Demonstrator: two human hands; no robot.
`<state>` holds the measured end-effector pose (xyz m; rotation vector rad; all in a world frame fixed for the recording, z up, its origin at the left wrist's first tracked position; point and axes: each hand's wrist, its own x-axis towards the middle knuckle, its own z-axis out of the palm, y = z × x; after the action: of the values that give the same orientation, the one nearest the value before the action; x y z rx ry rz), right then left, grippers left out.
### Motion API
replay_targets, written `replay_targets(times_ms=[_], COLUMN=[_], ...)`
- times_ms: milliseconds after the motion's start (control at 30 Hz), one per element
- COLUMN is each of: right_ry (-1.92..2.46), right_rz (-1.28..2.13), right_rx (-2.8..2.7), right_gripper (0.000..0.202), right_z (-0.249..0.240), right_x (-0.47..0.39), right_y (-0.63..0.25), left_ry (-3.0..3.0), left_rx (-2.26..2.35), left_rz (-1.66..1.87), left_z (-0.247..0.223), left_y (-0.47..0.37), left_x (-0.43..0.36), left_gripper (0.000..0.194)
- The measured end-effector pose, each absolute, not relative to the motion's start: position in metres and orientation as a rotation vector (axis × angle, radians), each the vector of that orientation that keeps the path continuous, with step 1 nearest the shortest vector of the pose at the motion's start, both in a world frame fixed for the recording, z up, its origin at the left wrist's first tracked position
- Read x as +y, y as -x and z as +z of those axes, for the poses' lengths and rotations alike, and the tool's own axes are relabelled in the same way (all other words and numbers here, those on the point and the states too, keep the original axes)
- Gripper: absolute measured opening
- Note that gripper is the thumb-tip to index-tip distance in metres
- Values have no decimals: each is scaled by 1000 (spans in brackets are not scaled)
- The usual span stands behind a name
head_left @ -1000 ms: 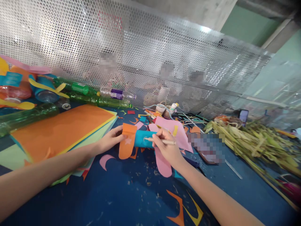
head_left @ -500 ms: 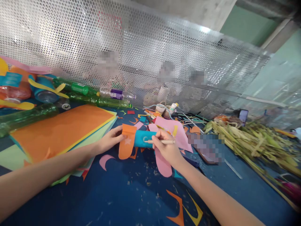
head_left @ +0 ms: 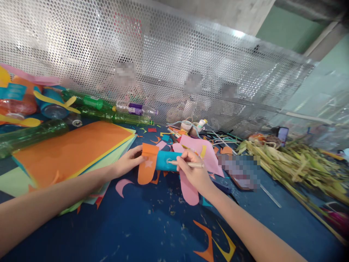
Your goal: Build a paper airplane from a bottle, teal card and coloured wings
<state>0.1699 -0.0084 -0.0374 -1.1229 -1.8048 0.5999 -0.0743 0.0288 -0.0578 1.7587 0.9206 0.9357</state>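
Observation:
A paper craft with a blue body (head_left: 162, 160) lies across the middle, with a rounded orange flap (head_left: 147, 174) at its left and a rounded pink flap (head_left: 190, 193) at its right. My left hand (head_left: 128, 162) grips the orange end, thumb and fingers pinching it. A pale star shows on that flap. Between the fingers of my right hand (head_left: 195, 173) is a pale-barrelled pen (head_left: 197, 165). Its tip touches the blue paper at a small white curved mark. A pink paper crescent (head_left: 122, 187) lies below my left hand.
Left: stacked coloured paper (head_left: 73, 149) and green plastic bottles (head_left: 32, 136). Right: a phone (head_left: 238, 173) and dried husks (head_left: 294, 167). Pink paper (head_left: 208, 156) and scraps lie behind the craft; an orange offcut (head_left: 205, 240) is in front. A perforated metal screen (head_left: 169, 54) stands behind.
The pen tip has shifted very slightly along the white mark on the blue paper. My left hand and the craft stay almost in place.

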Motion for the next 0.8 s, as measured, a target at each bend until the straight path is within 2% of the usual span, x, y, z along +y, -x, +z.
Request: replay_targets(times_ms=[800], right_ry=[1119], right_rz=[587], right_rx=[-1756], right_gripper=[25], right_z=[-37], right_x=[-7], right_y=[-170], left_ry=[-1783], left_rx=[980], left_rz=[917], left_z=[-58], left_y=[75], left_x=[28], left_gripper=[47])
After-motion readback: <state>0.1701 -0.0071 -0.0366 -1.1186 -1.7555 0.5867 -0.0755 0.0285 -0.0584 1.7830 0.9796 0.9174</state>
